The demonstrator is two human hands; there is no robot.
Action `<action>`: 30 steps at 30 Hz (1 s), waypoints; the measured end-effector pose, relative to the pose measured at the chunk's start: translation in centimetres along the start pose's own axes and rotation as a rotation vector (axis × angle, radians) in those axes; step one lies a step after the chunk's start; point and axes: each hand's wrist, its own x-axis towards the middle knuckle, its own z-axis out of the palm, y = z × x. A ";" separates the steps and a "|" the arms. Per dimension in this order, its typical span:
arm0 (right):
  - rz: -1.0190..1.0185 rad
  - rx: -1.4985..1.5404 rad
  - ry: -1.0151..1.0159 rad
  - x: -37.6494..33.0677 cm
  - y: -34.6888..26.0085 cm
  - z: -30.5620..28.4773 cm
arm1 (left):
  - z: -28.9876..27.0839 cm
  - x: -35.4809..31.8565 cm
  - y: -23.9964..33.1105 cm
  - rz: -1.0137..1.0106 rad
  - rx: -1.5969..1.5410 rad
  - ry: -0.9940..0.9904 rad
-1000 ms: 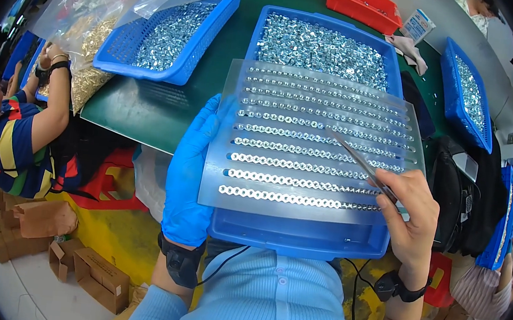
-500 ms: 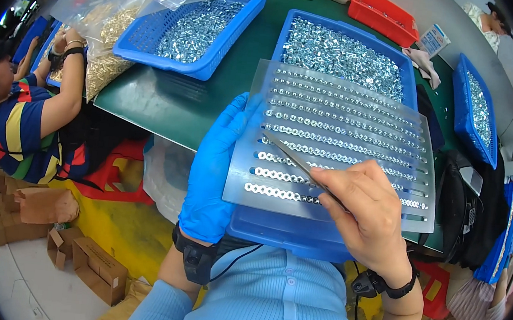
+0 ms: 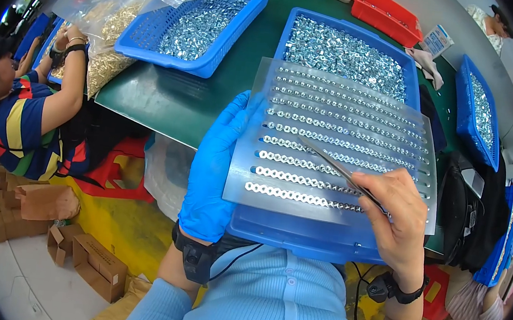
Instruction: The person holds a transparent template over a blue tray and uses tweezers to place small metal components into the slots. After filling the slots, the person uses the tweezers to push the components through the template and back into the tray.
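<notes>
Blue tray (image 3: 298,239) lies mostly hidden beneath the slotted plate (image 3: 340,137).

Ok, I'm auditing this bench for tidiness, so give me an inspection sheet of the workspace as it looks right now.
Surface: green table, crowded with bins.
Job's things: clear slotted plate with rows of small metal nuts, lying over a blue tray of loose nuts; thin tweezers.
Clutter: second blue tray, red bin, plastic bags.
Hands: left hand, gloved blue, grips the plate's edge; right hand, bare, holds the tweezers.
Cables: black lead from the left wristband.
Surroundings: cardboard boxes on the floor; co-worker seated to the left.
</notes>
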 end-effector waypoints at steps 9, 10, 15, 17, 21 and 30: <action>0.089 0.005 0.011 -1.8 0.6 -1.6 | -0.1 0.2 0.2 -0.004 0.071 0.023; 0.092 0.004 0.011 -1.9 0.7 -1.8 | -0.2 0.3 0.1 -0.015 0.040 0.031; 0.122 -0.006 0.028 -2.6 1.0 -2.6 | -0.9 0.7 -0.1 -0.042 -0.021 0.049; 0.132 -0.018 0.042 -3.0 1.2 -2.9 | -1.0 0.8 -0.1 -0.046 -0.021 0.047; 0.155 -0.015 0.046 -3.7 1.5 -3.5 | -0.7 0.7 -0.1 -0.047 -0.023 0.048; 0.200 -0.011 0.054 -5.4 2.3 -4.7 | -0.8 0.3 -0.3 0.025 0.101 -0.002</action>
